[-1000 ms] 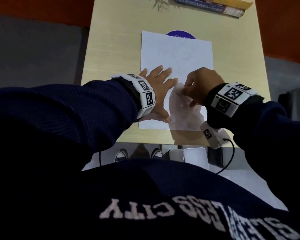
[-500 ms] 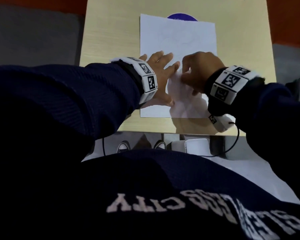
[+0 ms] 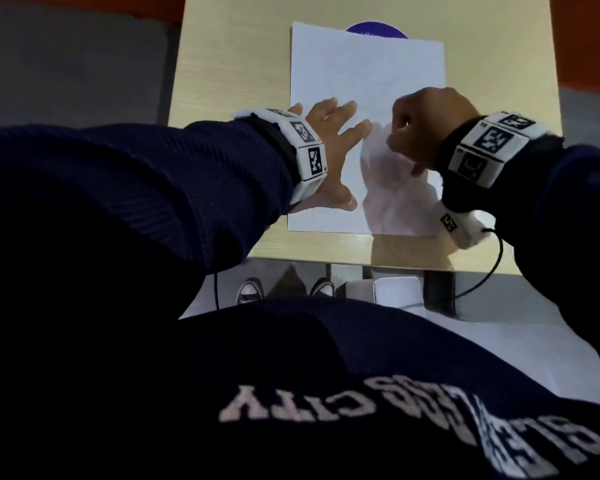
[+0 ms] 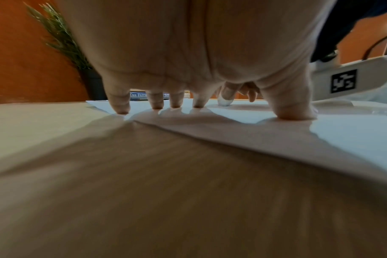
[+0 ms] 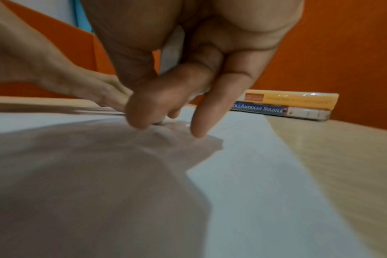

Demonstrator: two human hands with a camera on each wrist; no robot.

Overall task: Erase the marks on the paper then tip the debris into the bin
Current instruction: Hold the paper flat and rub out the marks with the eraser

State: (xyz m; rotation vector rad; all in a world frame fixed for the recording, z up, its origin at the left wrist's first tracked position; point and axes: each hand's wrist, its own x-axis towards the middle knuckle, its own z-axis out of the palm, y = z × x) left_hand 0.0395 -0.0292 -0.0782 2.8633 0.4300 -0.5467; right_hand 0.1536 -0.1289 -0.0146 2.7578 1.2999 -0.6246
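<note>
Rubbing is the step in hand, to judge by how the right hand (image 3: pixel 426 128) is set: its thumb and fingers are bunched around a small white eraser (image 5: pixel 171 52), whose tip meets the paper (image 3: pixel 368 84) directly beneath the pinch. Just beside that grip, toward the person's left, the left hand (image 3: pixel 329 150) lies flat with fingers spread and straight, fingertips (image 4: pixel 121 110) and thumb pressing the sheet down onto the table (image 3: pixel 229 64) so it cannot slide or buckle. The paper lies flat, its near edge close to the table's front edge. Any marks around the eraser are too faint to make out, and no crumbs show clearly. Beyond the grip the sheet runs on over a purple disc (image 3: pixel 374 29); farther still, two stacked books (image 5: pixel 285 106) and a potted plant (image 4: pixel 62 38) stand at the table's far end. No bin can be identified with confidence. Judging from this, erasing is under way and tipping is not yet begun. The next move calls for short, firm strokes while the flat hand holds the sheet taut, then a careful lift of the sheet to carry off the debris.
</note>
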